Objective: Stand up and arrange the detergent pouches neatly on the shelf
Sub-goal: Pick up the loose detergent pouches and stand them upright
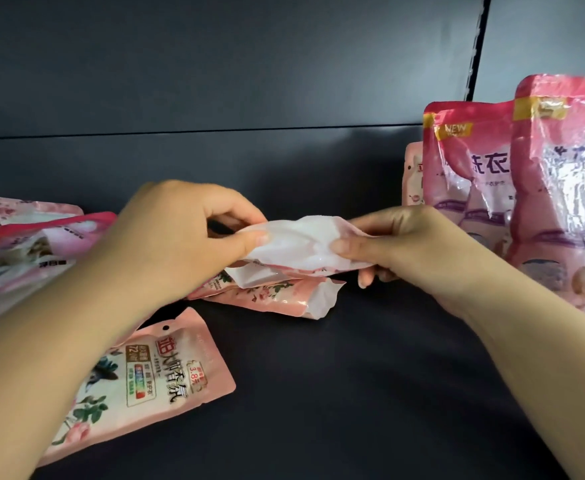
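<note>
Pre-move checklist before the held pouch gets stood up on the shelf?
1. Left hand grips the held pouch: ok.
2. Right hand grips its other end: ok.
3. Pouch upright: not ok, it is held sideways.
4. Bare shelf beside the standing pouches at right: ok.
5. Flat pouch near the left forearm stood up: not ok.
6. Pouch sealed: cannot tell.

Left hand (180,233): forearm entering from lower left, fingers curled, thumb and forefinger pinching. Right hand (398,244): forearm entering from lower right, fingers curled, thumb pressed on top. Knuckles face each other, close together.
</note>
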`<state>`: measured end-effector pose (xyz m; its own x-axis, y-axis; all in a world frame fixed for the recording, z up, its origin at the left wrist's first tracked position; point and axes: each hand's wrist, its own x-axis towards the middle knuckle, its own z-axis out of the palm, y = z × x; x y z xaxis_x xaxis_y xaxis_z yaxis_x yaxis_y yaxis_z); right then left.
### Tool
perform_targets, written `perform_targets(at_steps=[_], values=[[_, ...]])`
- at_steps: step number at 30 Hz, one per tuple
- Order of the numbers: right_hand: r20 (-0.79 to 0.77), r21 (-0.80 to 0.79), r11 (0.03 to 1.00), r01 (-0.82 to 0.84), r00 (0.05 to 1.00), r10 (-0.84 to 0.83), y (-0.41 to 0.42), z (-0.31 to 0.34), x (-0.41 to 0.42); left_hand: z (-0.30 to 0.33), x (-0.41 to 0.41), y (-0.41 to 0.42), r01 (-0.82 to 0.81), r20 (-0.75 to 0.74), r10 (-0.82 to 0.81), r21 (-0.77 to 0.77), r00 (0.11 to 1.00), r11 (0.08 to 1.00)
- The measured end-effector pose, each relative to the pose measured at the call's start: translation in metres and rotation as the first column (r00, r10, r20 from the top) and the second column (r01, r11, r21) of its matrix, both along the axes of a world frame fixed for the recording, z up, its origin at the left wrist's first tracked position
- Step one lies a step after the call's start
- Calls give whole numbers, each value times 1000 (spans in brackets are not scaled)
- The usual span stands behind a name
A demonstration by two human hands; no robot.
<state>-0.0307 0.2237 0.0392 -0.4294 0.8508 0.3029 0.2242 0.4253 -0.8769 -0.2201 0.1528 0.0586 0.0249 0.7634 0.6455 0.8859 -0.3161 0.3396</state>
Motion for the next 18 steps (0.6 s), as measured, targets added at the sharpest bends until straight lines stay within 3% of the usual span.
perform_targets(at_steps=[3, 7, 12, 15, 18], values=[[43, 71, 997, 36, 998, -39, 0, -3, -1, 0, 0, 4, 60, 11, -59, -59, 998, 996], [42, 99, 995, 0, 999, -5, -7, -2, -6, 0, 6, 4, 150, 131, -133, -134, 982, 980], [238, 172, 985, -12, 971, -30, -10, 1, -3, 0, 12, 8, 53, -156, -61, -50, 986, 997], [413, 402, 912, 85, 872, -263, -9, 4, 1, -3, 15, 10, 26, -280, 2, 98, 960, 995], [427, 633, 771, 74, 796, -428, -13, 3, -2, -8, 15, 10, -4, -392, 78, 188, 917, 982]])
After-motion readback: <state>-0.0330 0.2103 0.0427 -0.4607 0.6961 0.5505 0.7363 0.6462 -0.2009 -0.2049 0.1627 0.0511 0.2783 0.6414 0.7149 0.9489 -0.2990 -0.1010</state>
